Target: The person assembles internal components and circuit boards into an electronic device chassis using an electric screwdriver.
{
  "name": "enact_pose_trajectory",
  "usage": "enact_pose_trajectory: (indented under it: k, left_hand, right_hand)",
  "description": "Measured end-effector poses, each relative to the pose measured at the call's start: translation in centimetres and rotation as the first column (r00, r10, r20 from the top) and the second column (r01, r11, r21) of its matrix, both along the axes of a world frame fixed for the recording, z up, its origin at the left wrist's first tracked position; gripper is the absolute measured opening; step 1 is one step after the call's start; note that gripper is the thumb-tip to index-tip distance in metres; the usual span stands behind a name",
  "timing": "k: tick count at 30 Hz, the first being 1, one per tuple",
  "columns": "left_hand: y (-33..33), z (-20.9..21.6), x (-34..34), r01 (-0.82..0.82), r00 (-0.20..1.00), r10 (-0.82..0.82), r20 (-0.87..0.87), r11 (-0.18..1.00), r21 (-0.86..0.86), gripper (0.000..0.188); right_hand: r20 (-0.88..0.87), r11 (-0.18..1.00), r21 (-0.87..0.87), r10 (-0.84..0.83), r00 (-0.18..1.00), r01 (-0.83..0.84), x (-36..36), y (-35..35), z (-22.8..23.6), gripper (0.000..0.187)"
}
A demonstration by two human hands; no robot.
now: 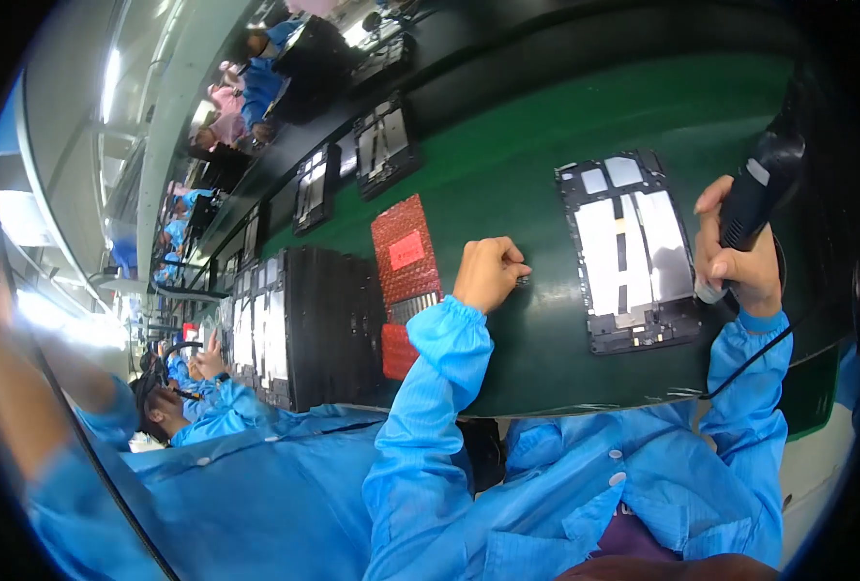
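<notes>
Green worktop (536, 363) beneath, my left fingers (513, 253) pinched a dark piece (523, 281) left of the panel (629, 254), right fingers (714, 197) gripping the black tool (752, 201) rightward, best held steady.

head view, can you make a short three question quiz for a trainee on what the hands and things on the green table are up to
1. True or false: the red bubble wrap lies to the right of the flat panel with white sections.
2. Which lies between the left hand and the right hand?
A) the stack of dark panels
B) the flat panel with white sections
C) the red bubble wrap
3. Which hand holds the black handheld tool?

Key:
1. False; it lies to the left of the panel.
2. B
3. The right hand.
</notes>
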State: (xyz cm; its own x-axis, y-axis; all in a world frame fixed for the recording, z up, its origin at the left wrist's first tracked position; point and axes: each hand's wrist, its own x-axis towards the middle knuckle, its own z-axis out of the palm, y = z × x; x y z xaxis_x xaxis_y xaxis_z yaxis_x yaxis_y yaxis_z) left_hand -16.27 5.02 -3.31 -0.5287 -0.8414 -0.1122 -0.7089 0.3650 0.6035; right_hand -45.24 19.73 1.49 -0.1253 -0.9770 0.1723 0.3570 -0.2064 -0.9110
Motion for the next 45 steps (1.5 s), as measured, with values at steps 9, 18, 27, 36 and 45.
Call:
enact_pose_trajectory:
  k: [9, 18, 27, 36, 45]
  left_hand:
    - [5.3, -1.2, -3.3, -0.138, 0.909, -0.130, -0.396, 0.802, -0.581, 0.013]
    - [6.5, -4.8, -10.2, -0.139, 0.726, -0.152, -0.671, 0.923, -0.360, 0.012]
    - [6.1, -4.6, -10.0, -0.064, 0.829, -0.166, -0.534, 0.920, -0.385, 0.009]
    - [7.4, -4.1, -9.6, -0.095, 0.808, -0.177, -0.562, 0.902, -0.421, 0.007]
    - [8.4, -4.1, -9.3, -0.052, 0.828, -0.160, -0.537, 0.932, -0.358, 0.015]
  right_hand:
    - [-0.194, 0.916, -0.243, -0.369, 0.909, 0.319, -4.3, -0.1, 1.3, 0.051]
    - [-0.310, 0.758, -0.356, -0.647, 0.697, 0.546, -8.5, 0.7, -1.4, 0.028]
    - [-0.397, 0.749, -0.325, -0.662, 0.635, 0.578, -7.8, 0.8, -1.7, 0.030]
    - [-0.368, 0.768, -0.313, -0.640, 0.675, 0.558, -7.5, -0.1, -2.5, 0.028]
    - [-0.414, 0.761, -0.308, -0.648, 0.640, 0.571, -7.4, -0.9, -3.0, 0.025]
